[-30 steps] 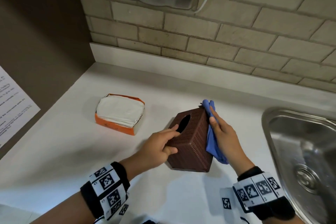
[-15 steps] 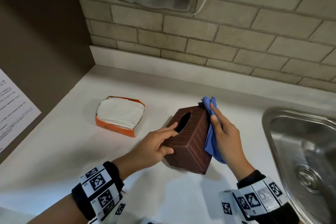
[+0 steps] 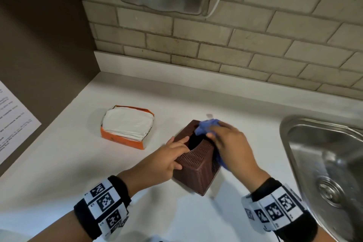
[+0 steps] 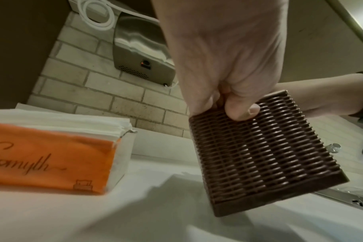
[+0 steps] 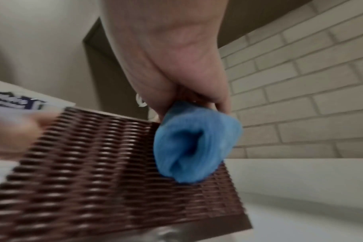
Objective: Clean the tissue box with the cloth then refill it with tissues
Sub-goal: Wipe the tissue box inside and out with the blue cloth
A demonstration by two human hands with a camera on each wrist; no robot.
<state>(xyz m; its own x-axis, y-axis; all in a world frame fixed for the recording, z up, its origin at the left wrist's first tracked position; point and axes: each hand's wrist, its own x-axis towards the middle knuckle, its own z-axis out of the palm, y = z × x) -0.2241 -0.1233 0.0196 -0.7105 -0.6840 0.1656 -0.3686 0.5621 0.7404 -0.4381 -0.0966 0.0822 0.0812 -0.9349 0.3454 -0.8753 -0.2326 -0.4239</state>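
Left hand (image 3: 167, 160) grips the tissue box (image 3: 198, 165) (tilted) — right hand (image 3: 230, 144) clutches the cloth (image 3: 206, 128) against it.

Head cam overhead; wrist cams close-up

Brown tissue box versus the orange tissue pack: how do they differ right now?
The brown tissue box is woven-look, tilted and held by the left hand while the right hand rubs the blue cloth on it; the orange tissue pack lies flat, untouched. The pack shows white tissues; the box's opening looks dark. Both sit on the white counter.
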